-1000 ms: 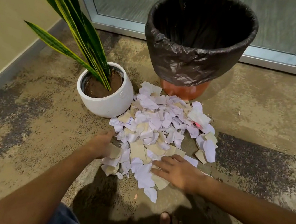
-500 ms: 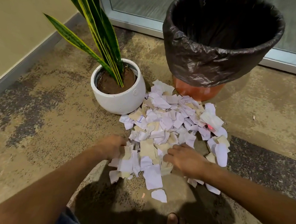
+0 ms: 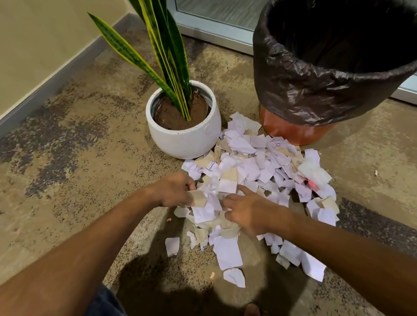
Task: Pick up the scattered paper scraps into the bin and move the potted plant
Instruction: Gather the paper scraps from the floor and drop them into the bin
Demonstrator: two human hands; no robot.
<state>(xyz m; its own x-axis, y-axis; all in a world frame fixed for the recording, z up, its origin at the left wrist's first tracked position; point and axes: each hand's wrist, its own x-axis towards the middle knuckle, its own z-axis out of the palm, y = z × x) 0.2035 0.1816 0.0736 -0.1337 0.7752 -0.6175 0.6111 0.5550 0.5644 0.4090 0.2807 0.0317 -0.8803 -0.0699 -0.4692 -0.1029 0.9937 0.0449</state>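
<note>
Both hands work the near edge of the paper scraps (image 3: 259, 169), a heap on the floor (image 3: 55, 164) running near-to-far between the potted plant (image 3: 182, 125) at left and the bin (image 3: 330, 68) at far right. The left hand (image 3: 174, 190) has its fingers curled around a few scraps; the right hand (image 3: 248, 210) rests on the pile, forefinger extended, other fingers bent into the paper. The bin, lined with a black bag, lies beyond the heap and nearer the right hand. One scrap bears a blue pen mark, not legible as a word.
</note>
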